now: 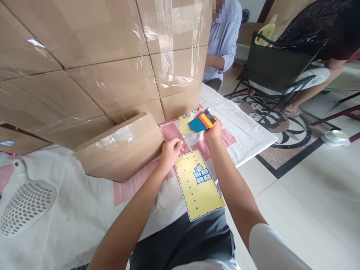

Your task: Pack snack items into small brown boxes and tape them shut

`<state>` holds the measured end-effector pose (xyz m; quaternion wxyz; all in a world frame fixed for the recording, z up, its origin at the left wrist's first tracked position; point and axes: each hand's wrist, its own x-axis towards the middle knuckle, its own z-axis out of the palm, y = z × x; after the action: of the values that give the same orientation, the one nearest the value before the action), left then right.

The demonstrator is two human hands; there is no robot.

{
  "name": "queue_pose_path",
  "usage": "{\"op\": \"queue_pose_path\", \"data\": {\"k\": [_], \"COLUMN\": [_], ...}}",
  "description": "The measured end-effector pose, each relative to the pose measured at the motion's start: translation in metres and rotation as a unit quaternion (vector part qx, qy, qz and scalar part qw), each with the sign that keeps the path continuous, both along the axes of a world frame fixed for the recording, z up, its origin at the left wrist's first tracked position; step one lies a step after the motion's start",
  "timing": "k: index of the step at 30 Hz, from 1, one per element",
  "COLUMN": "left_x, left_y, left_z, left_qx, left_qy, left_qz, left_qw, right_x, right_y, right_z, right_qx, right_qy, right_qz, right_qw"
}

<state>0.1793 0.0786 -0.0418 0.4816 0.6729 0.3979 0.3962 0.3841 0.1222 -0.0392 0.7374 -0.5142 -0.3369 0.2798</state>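
Note:
My right hand (214, 130) is closed round a small blue and orange box (201, 120), held tilted above the table and slightly blurred. My left hand (170, 152) has its fingers drawn together in a pinch beside the open cardboard box; whatever they hold, if anything, is too small to make out. Below it lies a yellow sheet (198, 195) with a wavy printed border, its near end overhanging my lap. Several small white and blue printed pieces (202, 174) show on that sheet. Partly behind the blue and orange box is a second yellow sheet (184, 126) with similar pieces.
Taped cardboard boxes (112, 78) form a wall at the back left, with a loose cardboard box (123, 150) before it. A white slotted scoop (29, 202) lies at left. Beyond the table's right edge (253, 152), one person sits near a dark chair (284, 67); another sits behind the boxes.

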Motion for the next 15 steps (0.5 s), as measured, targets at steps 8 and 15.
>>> {"op": "queue_pose_path", "data": {"k": [8, 15], "left_x": [-0.001, -0.012], "left_y": [-0.004, -0.016], "left_z": [0.001, 0.02], "left_qx": [-0.045, -0.001], "left_qy": [-0.033, -0.044], "left_qz": [-0.002, 0.035], "left_qw": [0.998, 0.998], "right_x": [-0.008, -0.024], "right_y": [0.008, -0.043], "right_z": [-0.004, 0.027], "right_qx": [-0.087, 0.029], "right_qy": [-0.219, -0.321], "right_qz": [-0.065, 0.011], "right_qw": [0.97, 0.946]}}
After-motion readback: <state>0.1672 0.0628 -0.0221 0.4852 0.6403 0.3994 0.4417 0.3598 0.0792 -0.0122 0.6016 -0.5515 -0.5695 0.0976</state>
